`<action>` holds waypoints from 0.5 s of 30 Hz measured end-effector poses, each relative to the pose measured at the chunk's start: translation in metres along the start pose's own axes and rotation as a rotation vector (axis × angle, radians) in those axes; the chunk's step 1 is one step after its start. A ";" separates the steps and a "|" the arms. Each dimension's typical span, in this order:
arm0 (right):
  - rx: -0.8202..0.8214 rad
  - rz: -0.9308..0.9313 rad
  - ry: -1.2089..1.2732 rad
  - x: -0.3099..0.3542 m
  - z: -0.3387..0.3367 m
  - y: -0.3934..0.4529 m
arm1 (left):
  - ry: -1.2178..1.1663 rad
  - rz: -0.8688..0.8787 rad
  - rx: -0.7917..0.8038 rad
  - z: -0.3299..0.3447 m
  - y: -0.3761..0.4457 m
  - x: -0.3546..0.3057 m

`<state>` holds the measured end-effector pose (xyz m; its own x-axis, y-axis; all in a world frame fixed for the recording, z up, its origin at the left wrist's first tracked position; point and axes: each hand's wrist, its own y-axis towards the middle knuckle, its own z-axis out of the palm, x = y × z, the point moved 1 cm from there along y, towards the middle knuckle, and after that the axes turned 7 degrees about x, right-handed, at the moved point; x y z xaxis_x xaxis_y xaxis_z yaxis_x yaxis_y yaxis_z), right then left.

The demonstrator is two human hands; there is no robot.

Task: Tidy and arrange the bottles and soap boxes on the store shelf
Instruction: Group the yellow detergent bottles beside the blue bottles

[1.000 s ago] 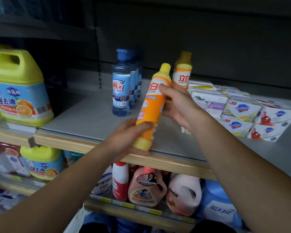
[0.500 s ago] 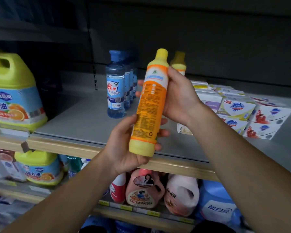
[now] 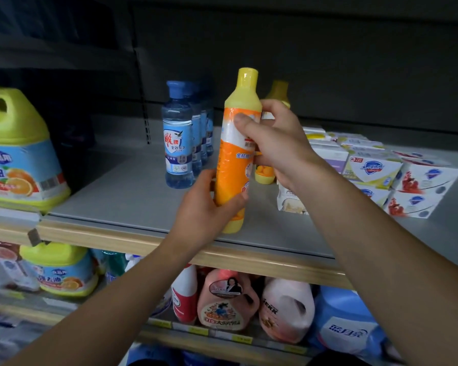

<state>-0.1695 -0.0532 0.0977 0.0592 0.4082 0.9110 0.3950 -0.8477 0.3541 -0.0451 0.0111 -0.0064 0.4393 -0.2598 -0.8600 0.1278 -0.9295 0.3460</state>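
A: The orange bottle (image 3: 234, 165) is held upright in both hands, just above the front of the shelf (image 3: 132, 199). The lower body is gripped by the left hand (image 3: 209, 204), fingers curled round it; the shoulder below the yellow cap is pinched by the right hand (image 3: 275, 143).

B: Whether the base is resting on the shelf cannot be told; it looks to be hovering close over the front edge.

A: There lies the risk. If it is let go this near the lip, a tall, narrow bottle could be tipped forward off the edge onto the shelves below.

B: And at nine o'clock from it, the row of blue bottles (image 3: 177, 143) stands just beside the left hand. A sideways nudge there and the front one could be knocked over, perhaps the row with it.

A: At three o'clock, the soap boxes (image 3: 376, 170) are stacked loosely. They could be shoved askew by the right wrist.

B: Behind, at twelve o'clock, a second orange bottle (image 3: 278, 92) is mostly hidden; it could be struck if the held one is pushed back blind.
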 end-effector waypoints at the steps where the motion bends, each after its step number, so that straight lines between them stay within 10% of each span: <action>1: -0.019 -0.018 -0.047 0.001 0.001 0.000 | 0.001 0.018 -0.008 0.001 0.003 0.002; 15: -0.007 -0.158 -0.472 -0.014 -0.001 -0.003 | -0.128 0.090 0.205 -0.011 0.038 0.032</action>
<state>-0.1727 -0.0572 0.0841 0.4085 0.6391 0.6517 0.4262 -0.7649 0.4829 -0.0161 -0.0300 -0.0162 0.3225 -0.3624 -0.8745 -0.0953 -0.9316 0.3509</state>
